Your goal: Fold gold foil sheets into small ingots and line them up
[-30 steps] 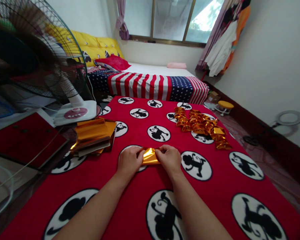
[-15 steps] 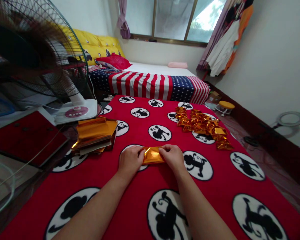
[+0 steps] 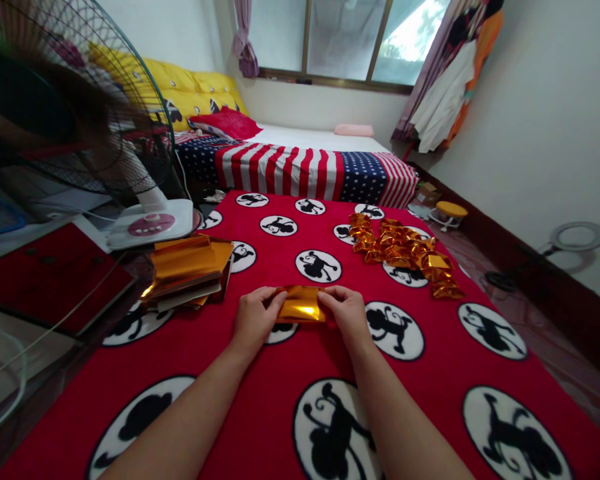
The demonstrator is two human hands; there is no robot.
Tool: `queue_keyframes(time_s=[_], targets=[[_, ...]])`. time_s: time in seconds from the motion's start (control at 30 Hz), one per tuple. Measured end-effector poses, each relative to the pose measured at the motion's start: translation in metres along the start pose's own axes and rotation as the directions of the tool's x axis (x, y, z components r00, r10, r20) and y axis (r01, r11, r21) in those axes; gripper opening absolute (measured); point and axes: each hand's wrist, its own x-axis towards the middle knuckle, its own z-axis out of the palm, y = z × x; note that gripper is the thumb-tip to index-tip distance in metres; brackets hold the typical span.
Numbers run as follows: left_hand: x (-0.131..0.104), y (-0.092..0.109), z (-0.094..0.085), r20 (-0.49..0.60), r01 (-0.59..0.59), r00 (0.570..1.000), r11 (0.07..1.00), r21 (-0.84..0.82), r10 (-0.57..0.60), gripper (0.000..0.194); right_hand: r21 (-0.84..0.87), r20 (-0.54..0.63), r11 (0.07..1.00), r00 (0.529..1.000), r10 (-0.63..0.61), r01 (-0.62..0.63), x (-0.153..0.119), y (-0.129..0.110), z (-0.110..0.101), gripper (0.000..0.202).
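A shiny gold foil sheet [image 3: 301,305], folded into a small rectangle, is held between my two hands over the red cloth. My left hand [image 3: 255,317] pinches its left end with thumb and fingers. At the right end, my right hand [image 3: 346,310] grips the foil the same way. A stack of flat gold sheets [image 3: 193,267] lies to the left of my hands. Several folded gold foil pieces [image 3: 405,248] sit in rows on the cloth to the right.
The red cloth [image 3: 260,427] has monkey prints in white ovals. On the left a fan [image 3: 153,223] stands beside a dark red panel [image 3: 55,273]. Beyond the cloth is a bed [image 3: 300,170]. A yellow stool [image 3: 451,210] is at the right.
The foil between my hands has tilted and shows a broader flat face, with its bright reflection lower. Both hands have shifted very slightly, their thumbs still on the ends.
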Motion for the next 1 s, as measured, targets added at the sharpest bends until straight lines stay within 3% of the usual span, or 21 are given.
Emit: queue_keyframes(time_s=[0.27, 0.83, 1.0], targets=[[-0.0001, -0.0004, -0.0002, 0.017, 0.025, 1.000, 0.999, -0.031, -0.024, 0.029, 0.122, 0.005, 0.992, 1.000, 0.006, -0.007, -0.0034, -0.0021, 0.0026, 0.030], [0.0001, 0.0001, -0.0011, 0.037, 0.033, 0.999, 0.997, -0.073, -0.031, 0.030, 0.066, -0.061, 0.995, 0.995, -0.078, 0.082, -0.0042, -0.0005, 0.0047, 0.032], [-0.0002, 0.0012, -0.0018, 0.023, 0.029, 0.999, 0.999, -0.020, -0.029, 0.032, -0.041, -0.066, 0.995, 0.994, -0.091, 0.089, -0.0045, -0.0002, 0.0038, 0.032]])
